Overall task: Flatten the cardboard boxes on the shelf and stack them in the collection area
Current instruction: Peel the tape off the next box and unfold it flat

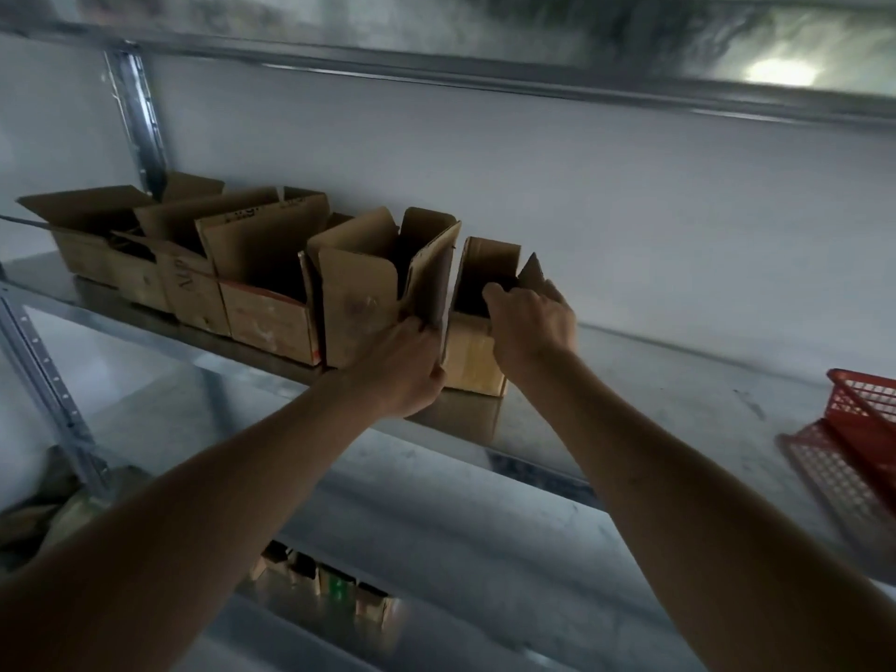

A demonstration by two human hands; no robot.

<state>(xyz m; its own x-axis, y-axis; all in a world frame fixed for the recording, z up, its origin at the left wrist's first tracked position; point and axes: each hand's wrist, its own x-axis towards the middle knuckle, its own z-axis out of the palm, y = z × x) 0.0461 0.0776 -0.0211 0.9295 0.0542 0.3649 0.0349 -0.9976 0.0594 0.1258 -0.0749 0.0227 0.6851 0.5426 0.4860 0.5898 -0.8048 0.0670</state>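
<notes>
Several open brown cardboard boxes stand in a row on a metal shelf (630,380). The rightmost one is a small box (472,356) with its flaps up. My right hand (533,322) grips its right rim and flap, fingers curled over into the opening. Just left of it stands a taller box (361,308) with raised flaps. My left hand (412,366) holds that box's right front corner at the bottom of a flap. The rest of the row (184,264) runs off to the left.
A red plastic mesh basket (858,405) lies at the shelf's right end with a red mesh lid (834,482) beside it. A metal upright (138,114) stands behind the boxes at left. Another shelf spans overhead. Below, a lower shelf holds more cardboard (329,589).
</notes>
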